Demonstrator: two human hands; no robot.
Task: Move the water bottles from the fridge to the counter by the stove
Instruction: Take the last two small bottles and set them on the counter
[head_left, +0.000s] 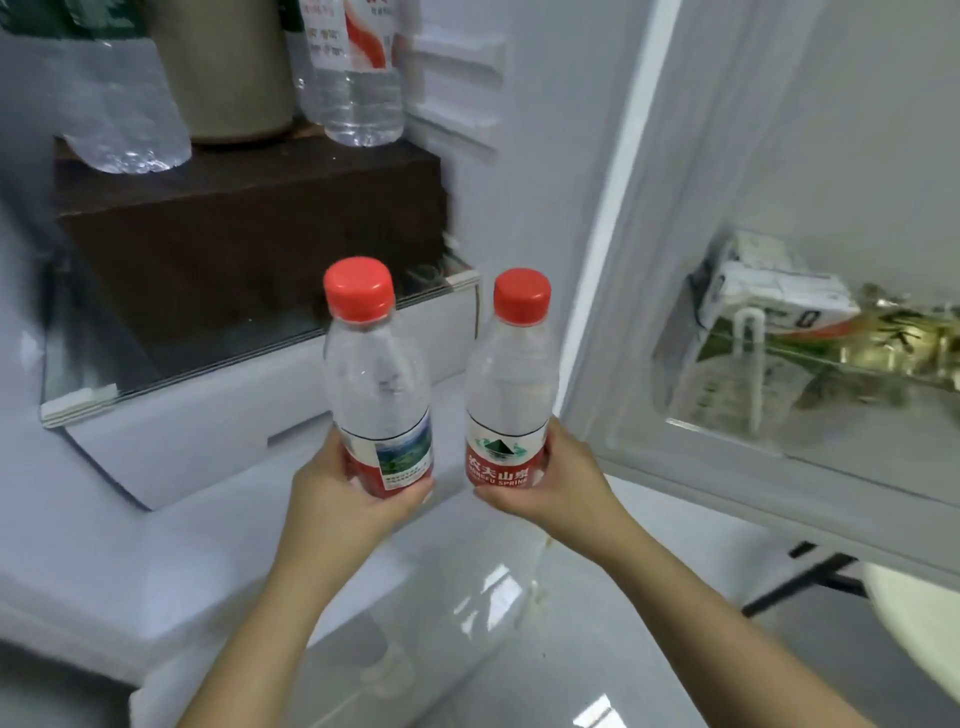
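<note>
- The left hand (332, 493) is gripping the left bottle (376, 374) round its labelled lower part, with the fingers and thumb curling tightly about it.
- The right hand (561, 483) is holding the right bottle (511, 379) the same way, with its fingers wrapping the red label from behind and below.
- Both bottles are standing upright in the hands, red caps on top. They are side by side with a narrow gap between them, not touching.
- The pair is hanging in front of the open fridge (530, 156), level with the edge of the glass shelf (208, 364) and the white drawer (234, 441) under it.
- More water is waiting inside. A clear bottle (358, 78) is standing at the back on top of a dark brown box (234, 234), and a crinkled bottle (119, 114) is sitting at the box's left end, with its base overhanging the front edge.
- A beige tub (228, 67) is standing between those two bottles, also on the box.
- The fridge door (831, 130) is swinging wide on the right. Its clear door shelf (779, 405) is carrying a white carton (769, 296) lying tilted beside a gold packet (893, 338) (the print on both is too blurred to read).
- Below the forearms a glossy pale floor (519, 649) is reflecting light.
</note>
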